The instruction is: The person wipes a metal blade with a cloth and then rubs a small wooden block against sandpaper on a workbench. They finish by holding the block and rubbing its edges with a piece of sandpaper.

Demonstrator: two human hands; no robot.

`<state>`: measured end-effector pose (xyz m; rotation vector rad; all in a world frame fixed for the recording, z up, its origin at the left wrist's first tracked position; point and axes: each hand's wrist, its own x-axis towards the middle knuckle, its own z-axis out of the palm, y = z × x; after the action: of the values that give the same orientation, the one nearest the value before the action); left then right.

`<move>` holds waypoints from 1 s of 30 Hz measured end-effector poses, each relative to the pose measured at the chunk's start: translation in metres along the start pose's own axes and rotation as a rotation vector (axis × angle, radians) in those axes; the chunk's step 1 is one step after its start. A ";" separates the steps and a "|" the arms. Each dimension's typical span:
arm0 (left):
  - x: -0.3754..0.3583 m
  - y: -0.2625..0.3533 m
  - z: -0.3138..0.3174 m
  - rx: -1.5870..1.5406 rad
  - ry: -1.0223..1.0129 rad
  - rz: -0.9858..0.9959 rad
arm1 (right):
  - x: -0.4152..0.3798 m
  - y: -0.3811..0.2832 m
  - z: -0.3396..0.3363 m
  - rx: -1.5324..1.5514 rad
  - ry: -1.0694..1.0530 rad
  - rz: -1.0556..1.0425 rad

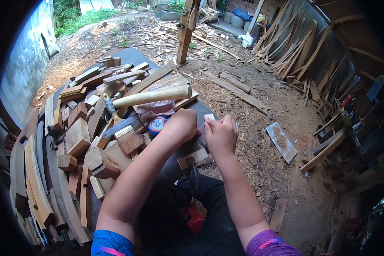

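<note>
My right hand [221, 134] is closed with its thumb and fingers around a small flat piece of wood [209, 117], whose pale end sticks up above the thumb. My left hand [184, 123] is curled beside it at the table's edge; its fingertips are mostly hidden, so what they grip does not show. Left of that hand lie a blue tape measure [157, 123] and a pinkish cloth [155, 109]. A hammer with a thick wooden handle [153, 96] rests above them. Below both hands is a wood block with a metal clamp [192, 160].
Many wood offcuts [79, 136] cover the table's left side, with a bristle brush [130, 140] among them. A wooden post [186, 34] stands ahead. Planks [298, 47] lean at the right wall. A board [281, 141] lies on the shaving-strewn ground.
</note>
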<state>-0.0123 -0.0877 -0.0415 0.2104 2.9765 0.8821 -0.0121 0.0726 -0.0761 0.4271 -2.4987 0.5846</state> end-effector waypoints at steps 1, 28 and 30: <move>-0.002 0.001 -0.001 -0.009 0.017 0.011 | -0.008 0.001 -0.005 0.037 0.006 0.008; 0.004 -0.001 0.007 0.052 0.113 0.037 | 0.009 -0.005 0.000 0.086 -0.021 -0.028; 0.003 -0.005 0.012 0.055 0.125 0.069 | -0.006 -0.004 -0.006 0.093 0.000 -0.057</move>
<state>-0.0155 -0.0849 -0.0538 0.2716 3.1294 0.8516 -0.0037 0.0732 -0.0738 0.5320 -2.4580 0.6794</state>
